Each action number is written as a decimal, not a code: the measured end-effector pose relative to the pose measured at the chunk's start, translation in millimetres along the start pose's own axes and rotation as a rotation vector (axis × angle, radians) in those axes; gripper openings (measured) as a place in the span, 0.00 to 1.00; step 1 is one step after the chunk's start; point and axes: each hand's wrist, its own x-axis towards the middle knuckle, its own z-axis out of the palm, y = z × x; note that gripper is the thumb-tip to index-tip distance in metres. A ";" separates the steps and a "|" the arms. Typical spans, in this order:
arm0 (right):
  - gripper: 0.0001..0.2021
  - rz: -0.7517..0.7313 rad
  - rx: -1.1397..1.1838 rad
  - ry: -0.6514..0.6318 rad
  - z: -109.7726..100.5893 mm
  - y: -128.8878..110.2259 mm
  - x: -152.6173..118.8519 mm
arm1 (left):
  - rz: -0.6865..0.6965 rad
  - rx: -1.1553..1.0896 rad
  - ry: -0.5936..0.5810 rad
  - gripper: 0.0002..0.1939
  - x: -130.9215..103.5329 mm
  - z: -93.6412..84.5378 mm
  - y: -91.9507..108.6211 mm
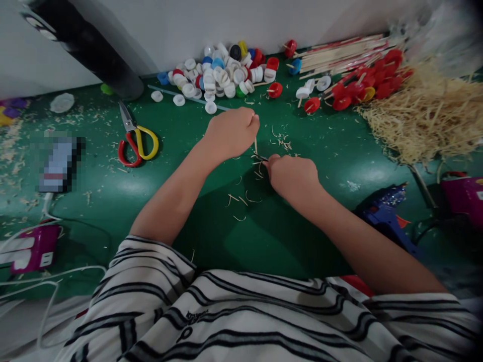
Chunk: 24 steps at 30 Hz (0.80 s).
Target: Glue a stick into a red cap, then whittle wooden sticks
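My left hand (234,131) is closed round a thin wooden stick (255,145), whose lower end points down at the green table (211,221). Just to the right, my right hand (292,176) is closed on a small dark blade (261,158) that touches or nearly touches the stick's lower end. The blade's handle is hidden in my fingers. Thin curled shavings (237,199) lie under and around both hands.
Behind my hands is a pile of bottle caps (222,75). Scissors (138,146) and a phone (58,163) lie left. At right are red caps (352,90), wooden sticks (339,55), a heap of shavings (426,110) and a blue glue gun (385,213).
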 end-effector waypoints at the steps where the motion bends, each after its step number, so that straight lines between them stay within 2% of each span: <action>1: 0.26 -0.001 -0.006 -0.009 0.1 -0.5 -0.4 | 0.000 -0.001 -0.002 0.19 -0.3 -0.5 0.4; 7: 0.27 0.008 0.017 -0.052 -7.1 -0.7 -1.8 | 0.013 -0.017 -0.015 0.19 -2.0 -3.0 3.9; 13: 0.27 0.028 0.006 -0.088 -14.1 9.3 -8.0 | 0.016 0.011 0.006 0.19 -1.1 -0.7 4.7; 20: 0.28 -0.008 -0.018 0.044 -8.1 10.5 -5.6 | 0.004 0.000 0.009 0.21 -1.0 1.3 6.4; 24: 0.27 -0.007 -0.021 0.006 -10.5 3.4 -1.8 | -0.001 0.004 0.013 0.20 -0.6 2.1 6.2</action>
